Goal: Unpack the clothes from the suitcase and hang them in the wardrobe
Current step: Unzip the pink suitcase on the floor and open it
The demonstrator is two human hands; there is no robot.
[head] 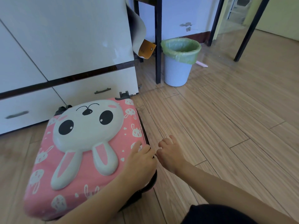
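Suitcase (84, 143) lies closed on floor (226, 126), left hand (140, 160) fingers curled over its edge, right hand (171, 152) just beside, fingers curled, hold unclear.

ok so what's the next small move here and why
Probably start unzipping along the dark side seam: the suitcase lies shut on the floor, the left hand curls over its edge, the right hand sits beside it, and no clothes show yet.
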